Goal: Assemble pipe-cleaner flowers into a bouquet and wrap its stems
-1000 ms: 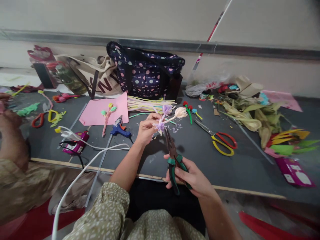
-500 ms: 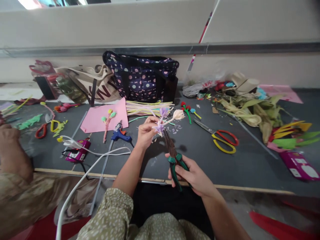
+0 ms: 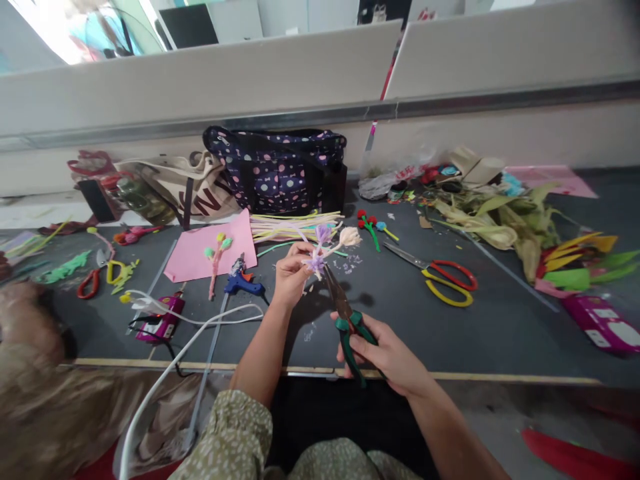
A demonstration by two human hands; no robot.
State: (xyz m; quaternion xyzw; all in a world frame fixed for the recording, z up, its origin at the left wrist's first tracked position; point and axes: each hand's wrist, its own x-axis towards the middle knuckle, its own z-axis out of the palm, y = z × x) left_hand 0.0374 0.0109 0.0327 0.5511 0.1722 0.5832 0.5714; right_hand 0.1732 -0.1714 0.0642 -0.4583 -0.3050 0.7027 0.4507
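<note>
Pliers (image 3: 343,307) rested in the right hand (image 3: 387,353), whose fingers were wrapped around the green handles, and their tips met the flowers (image 3: 316,261); whether the tips had closed on the flowers was too small to tell. Just left of and beyond the pliers' tips, the left hand (image 3: 291,277) gripped the flowers between thumb and fingers, purple and peach heads held above the table (image 3: 410,333). Left of the pliers lay a glue gun (image 3: 243,284), and farther left of them a pink sheet (image 3: 193,255) with a twig (image 3: 214,268) of pompoms partly on it and a purple box (image 3: 161,321). Beyond the pliers stretched a bundle of strips (image 3: 295,225), a dotted bag (image 3: 280,170) standing farther past them. Right of the pliers were scissors (image 3: 429,270), blades pointing left, and farther right, husks (image 3: 490,220). Well left of the pliers showed another person's arm (image 3: 30,320), blurred
</note>
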